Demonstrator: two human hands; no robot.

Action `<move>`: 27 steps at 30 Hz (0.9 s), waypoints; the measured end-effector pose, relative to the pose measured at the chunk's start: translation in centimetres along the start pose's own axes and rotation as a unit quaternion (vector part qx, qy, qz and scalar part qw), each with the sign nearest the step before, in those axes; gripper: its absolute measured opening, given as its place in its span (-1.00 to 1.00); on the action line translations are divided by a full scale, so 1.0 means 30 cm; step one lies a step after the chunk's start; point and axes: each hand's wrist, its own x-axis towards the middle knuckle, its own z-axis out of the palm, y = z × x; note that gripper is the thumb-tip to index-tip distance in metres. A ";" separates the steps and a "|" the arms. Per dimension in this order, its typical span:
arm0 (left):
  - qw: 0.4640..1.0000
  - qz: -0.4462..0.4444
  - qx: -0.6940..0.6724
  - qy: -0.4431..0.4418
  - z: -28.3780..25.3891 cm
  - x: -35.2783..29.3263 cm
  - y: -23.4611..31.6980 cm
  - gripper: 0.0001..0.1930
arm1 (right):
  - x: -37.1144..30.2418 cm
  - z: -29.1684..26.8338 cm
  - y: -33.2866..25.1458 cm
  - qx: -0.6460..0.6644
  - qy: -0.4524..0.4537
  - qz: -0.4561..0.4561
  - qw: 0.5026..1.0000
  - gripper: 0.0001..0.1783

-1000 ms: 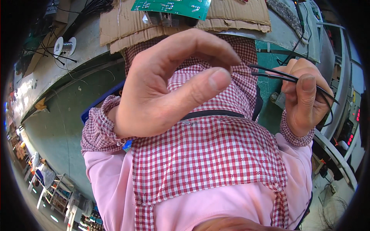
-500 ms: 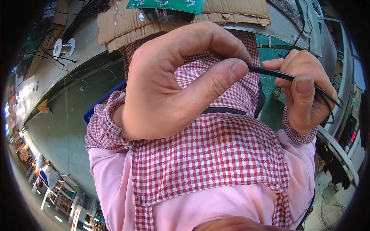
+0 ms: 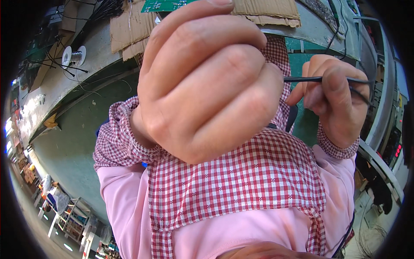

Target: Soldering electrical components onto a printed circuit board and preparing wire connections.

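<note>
A short stretch of thin black cable runs level between my two hands, close up to the camera. My left hand is curled, its back and knuckles facing up, and the cable's left end disappears behind it. The fingertips and thumb of that hand are hidden or cut off by the upper part of the hand. My right hand pinches the cable between thumb and curled fingers, and a loop of it bends round beyond the knuckles.
Behind my left hand, a green circuit board lies on flattened cardboard on the workbench. A spool of solder wire stands at the bench's left, with bundled black cables farther back. A metal rail borders the right.
My left hand has rolled over from a thumb-up pinch to knuckles up, with its fingers curled. The visible cable has shortened and levelled out. The right hand has shifted only slightly.
</note>
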 end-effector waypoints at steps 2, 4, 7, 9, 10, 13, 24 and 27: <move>0.987 -0.117 -0.078 0.074 0.025 0.009 0.042 -0.75 | 0.012 0.007 -0.002 -0.101 -0.001 -0.115 0.988 -0.54; 0.833 -0.353 -0.426 -0.010 -0.003 0.013 0.065 -0.82 | 0.046 -0.006 0.020 -0.188 -0.016 -0.229 0.955 -0.55; 0.502 -0.480 -0.716 -0.071 -0.001 0.003 0.047 -0.84 | 0.061 -0.044 0.028 -0.307 -0.108 -0.471 0.820 -0.56; 0.340 -0.516 -0.778 -0.109 0.003 0.006 0.057 -0.86 | 0.053 -0.033 0.020 -0.315 -0.098 -0.452 0.829 -0.56; 0.343 -0.516 -0.778 -0.108 0.006 0.003 0.061 -0.86 | 0.055 -0.030 0.017 -0.322 -0.087 -0.432 0.838 -0.56; 0.901 -0.257 -0.349 0.027 -0.006 0.008 0.052 -0.87 | 0.041 -0.015 0.029 -0.218 -0.100 -0.275 0.931 -0.41; 0.936 -0.209 -0.282 0.034 0.008 -0.003 0.051 -0.87 | 0.029 0.044 0.015 -0.088 -0.096 -0.112 0.985 -0.55; 0.892 -0.277 -0.356 -0.009 -0.005 -0.009 0.061 -0.86 | 0.054 0.021 0.017 -0.214 -0.108 -0.257 0.936 -0.62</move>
